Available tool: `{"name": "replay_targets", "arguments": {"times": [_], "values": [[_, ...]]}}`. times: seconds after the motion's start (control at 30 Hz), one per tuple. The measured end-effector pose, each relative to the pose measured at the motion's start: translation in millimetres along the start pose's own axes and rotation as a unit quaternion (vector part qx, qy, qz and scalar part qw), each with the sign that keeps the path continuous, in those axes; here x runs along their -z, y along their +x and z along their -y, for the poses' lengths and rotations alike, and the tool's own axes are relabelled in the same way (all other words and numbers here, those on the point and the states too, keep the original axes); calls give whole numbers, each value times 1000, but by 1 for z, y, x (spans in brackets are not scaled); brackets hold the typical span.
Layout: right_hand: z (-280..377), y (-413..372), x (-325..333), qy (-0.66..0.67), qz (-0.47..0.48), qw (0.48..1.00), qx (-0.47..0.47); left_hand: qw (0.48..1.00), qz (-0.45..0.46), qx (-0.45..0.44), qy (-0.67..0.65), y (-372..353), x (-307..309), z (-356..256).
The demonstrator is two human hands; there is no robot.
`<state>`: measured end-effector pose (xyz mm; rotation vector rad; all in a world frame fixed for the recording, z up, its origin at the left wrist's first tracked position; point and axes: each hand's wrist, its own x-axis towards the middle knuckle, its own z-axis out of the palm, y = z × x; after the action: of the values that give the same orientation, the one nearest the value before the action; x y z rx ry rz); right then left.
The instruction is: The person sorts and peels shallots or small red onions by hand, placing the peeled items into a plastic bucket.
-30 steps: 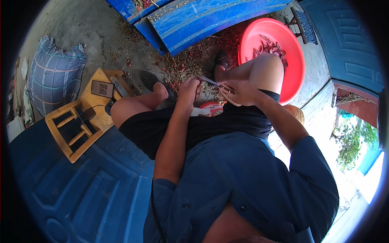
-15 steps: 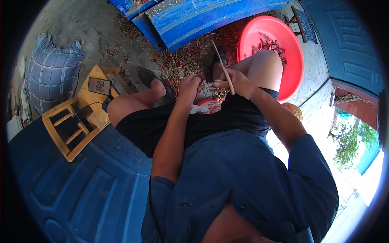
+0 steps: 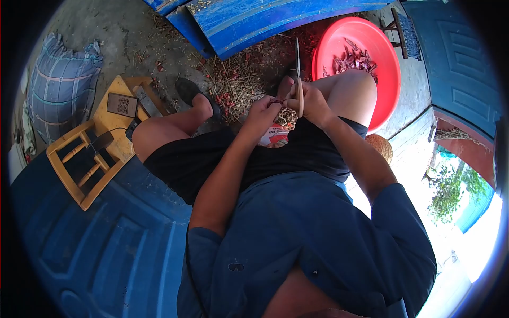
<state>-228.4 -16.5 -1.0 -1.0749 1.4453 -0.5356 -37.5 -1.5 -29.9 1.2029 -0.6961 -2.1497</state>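
My right hand [image 3: 312, 105] is closed around the pale handles of a pair of scissors [image 3: 298, 59], whose blades point up and away from me. My left hand [image 3: 260, 114] is closed on a dark red dried chili pepper [image 3: 277, 100], only partly visible between the fingers. The two hands meet above my lap, fingertips nearly touching at the pepper. Below them, a white and red printed container or bag [image 3: 275, 135] shows between my thighs. Beyond my right knee, a red plastic basin [image 3: 391, 74] holds several dried chili peppers [image 3: 354, 58].
Stems and red bits [image 3: 238, 87] litter the floor between my feet. A blue metal trough or panel [image 3: 265, 24] lies ahead. On my left are a wooden chair [image 3: 69, 159] bearing a phone [image 3: 122, 104], and a plaid stuffed sack [image 3: 66, 87]. A blue door [image 3: 461, 69] stands at right.
My hands have come together, the left moving right toward the scissors. The scissors have turned from leaning left to nearly upright. The whole view has shifted slightly.
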Motion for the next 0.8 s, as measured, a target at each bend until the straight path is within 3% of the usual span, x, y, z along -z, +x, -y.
{"name": "replay_targets", "arguments": {"times": [0.07, 0.17, 0.23, 0.27, 0.3, 0.33, 0.43, 0.53, 0.6, 0.67, 0.8], "values": [[20, -5, 25, -53, -37, 998, 14, 1000, 9, 8, 26, 0, -3, -7], [41, -9, 93, -196, -188, 962, 32, 999, 13, 6, 52, 7, 8, 12], [46, -14, 154, -377, -322, 868, 21, 999, 5, -2, 51, 11, 11, 17], [37, -7, 194, -523, -350, 777, -32, 999, -3, 10, 45, 11, 9, 11], [28, -12, 230, -525, -331, 781, -63, 999, -10, 22, 38, 9, 7, 6], [25, -14, 254, -582, -309, 740, -137, 999, -10, 24, 34, 10, 3, 3], [44, 1, 226, -572, -228, 760, -207, 999, 10, 14, 42, 15, -9, 3], [35, 35, 160, -583, -64, 802, -110, 998, 37, 23, 47, 20, -13, 9], [10, 61, 111, -643, 35, 764, -36, 997, 29, 32, 60, 22, -9, 14], [-42, 88, 81, -674, 51, 735, 47, 998, 9, 37, 56, 22, -3, 15], [-75, 118, 40, -671, 27, 731, 125, 998, -32, 49, -16, 21, 6, 5]]}}
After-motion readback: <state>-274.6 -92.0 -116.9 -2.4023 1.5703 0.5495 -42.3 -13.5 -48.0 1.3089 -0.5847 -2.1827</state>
